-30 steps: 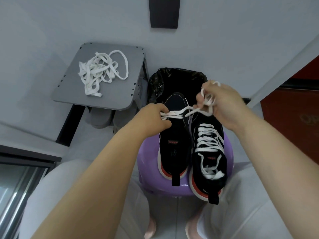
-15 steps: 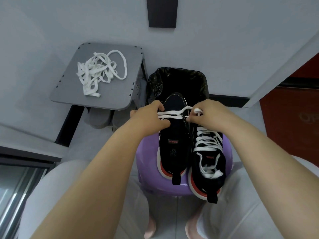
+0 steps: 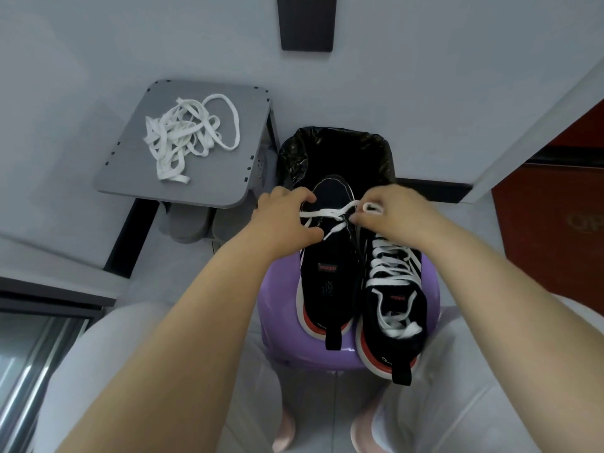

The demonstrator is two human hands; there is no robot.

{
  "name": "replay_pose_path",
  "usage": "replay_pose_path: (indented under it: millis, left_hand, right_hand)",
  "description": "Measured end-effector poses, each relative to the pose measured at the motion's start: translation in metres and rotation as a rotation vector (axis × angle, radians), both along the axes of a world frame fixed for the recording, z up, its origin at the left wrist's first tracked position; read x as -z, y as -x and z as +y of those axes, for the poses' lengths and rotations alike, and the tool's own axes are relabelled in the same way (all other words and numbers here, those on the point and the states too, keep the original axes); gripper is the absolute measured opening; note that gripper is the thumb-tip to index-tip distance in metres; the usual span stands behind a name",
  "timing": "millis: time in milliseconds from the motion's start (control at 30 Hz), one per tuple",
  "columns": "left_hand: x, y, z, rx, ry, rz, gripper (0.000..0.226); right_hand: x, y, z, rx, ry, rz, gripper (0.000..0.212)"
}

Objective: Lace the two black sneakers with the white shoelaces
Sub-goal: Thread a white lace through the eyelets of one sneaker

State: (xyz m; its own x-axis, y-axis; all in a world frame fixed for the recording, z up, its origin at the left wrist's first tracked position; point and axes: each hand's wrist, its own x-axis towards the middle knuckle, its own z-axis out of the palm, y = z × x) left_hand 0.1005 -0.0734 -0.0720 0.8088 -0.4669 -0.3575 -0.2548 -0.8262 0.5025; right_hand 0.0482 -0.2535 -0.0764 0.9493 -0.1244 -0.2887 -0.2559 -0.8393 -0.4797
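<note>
- Both hands hold one white shoelace (image 3: 330, 213). The left hand (image 3: 287, 220) curls its fingers round the lace at the nine o'clock side of the left sneaker (image 3: 330, 273). The right hand (image 3: 392, 214) pinches a bunched loop of the same lace at the three o'clock side.
- Between the hands the lace crosses the forefoot in two strands. The throat below them is bare down to the tongue label, so this looks like the first crossing.
- To do it well, the person should probably draw both ends to equal length first. The flat lace is best kept untwisted and each side pulled snug with the same tension.
- The bunched slack in the right hand may snag, so it likely needs paying out gradually.
- The right sneaker (image 3: 395, 299), touching at three o'clock, appears fully laced and can serve as the pattern.
- Both sneakers rest on a purple stool (image 3: 281, 308), toes to twelve o'clock and heels to six.
- A black-lined bin (image 3: 333, 148) sits just beyond the toes, and a loose end could drop into it.
- A heap of spare laces (image 3: 186, 138) lies on a grey side table (image 3: 228, 178) at ten o'clock, well apart.
</note>
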Motion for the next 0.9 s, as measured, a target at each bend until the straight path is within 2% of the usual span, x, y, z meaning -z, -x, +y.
replay_pose_path:
  millis: [33,100,133,200,233,267,333,367,433,467,533,600,633,767,900]
  left_hand:
    - [0.0,0.0,-0.001,0.01,-0.02,-0.017,0.055]
    - [0.001,0.001,-0.001,0.022,-0.063,-0.056,0.051]
    - [0.002,0.001,-0.001,0.018,-0.063,-0.055,0.047]
    - [0.001,0.003,-0.001,0.008,-0.04,-0.025,0.038]
    - [0.001,0.004,-0.001,0.007,-0.035,-0.023,0.034]
    - [0.001,0.004,-0.001,0.007,-0.035,-0.033,0.03]
    - [0.004,0.002,0.0,0.007,-0.022,-0.053,0.027]
    - [0.005,0.001,0.0,0.011,0.002,-0.048,0.027]
    - [0.006,-0.001,0.0,0.029,0.071,-0.025,0.029]
    - [0.006,-0.001,0.0,0.038,0.092,-0.014,0.03]
    - [0.004,-0.002,0.001,0.043,0.106,0.008,0.034]
    - [0.003,-0.001,0.001,0.04,0.118,0.044,0.041]
    - [0.003,-0.001,0.001,0.039,0.128,0.068,0.046]
    - [0.003,0.003,0.001,0.024,0.166,0.181,0.063]
    - [0.003,0.007,-0.002,0.028,0.177,0.197,0.065]
  right_hand:
    - [0.005,0.0,0.002,-0.018,0.019,0.037,0.013]
    - [0.005,-0.002,0.004,0.024,-0.013,-0.026,0.012]
    - [0.0,-0.004,0.003,0.086,-0.091,-0.105,0.012]
    - [-0.014,-0.005,-0.003,0.182,-0.396,-0.272,0.018]
    - [-0.02,-0.003,-0.005,0.159,-0.498,-0.274,0.023]
    - [-0.025,-0.001,-0.006,0.077,-0.505,-0.21,0.025]
    - [-0.023,0.002,-0.002,-0.103,-0.335,-0.033,0.022]
    - [-0.019,0.003,0.002,-0.141,-0.251,0.006,0.028]
    - [-0.017,0.001,0.006,-0.106,-0.199,-0.029,0.046]
    - [-0.017,-0.001,0.008,-0.062,-0.175,-0.083,0.048]
    - [-0.013,-0.006,0.01,-0.002,-0.093,-0.182,0.036]
    - [-0.004,-0.011,0.014,0.003,-0.014,-0.213,0.018]
    - [0.002,-0.013,0.016,-0.017,0.025,-0.218,0.015]
    - [0.014,-0.02,0.028,-0.031,0.107,-0.201,0.017]
    - [0.017,-0.021,0.037,-0.106,0.238,-0.201,0.019]
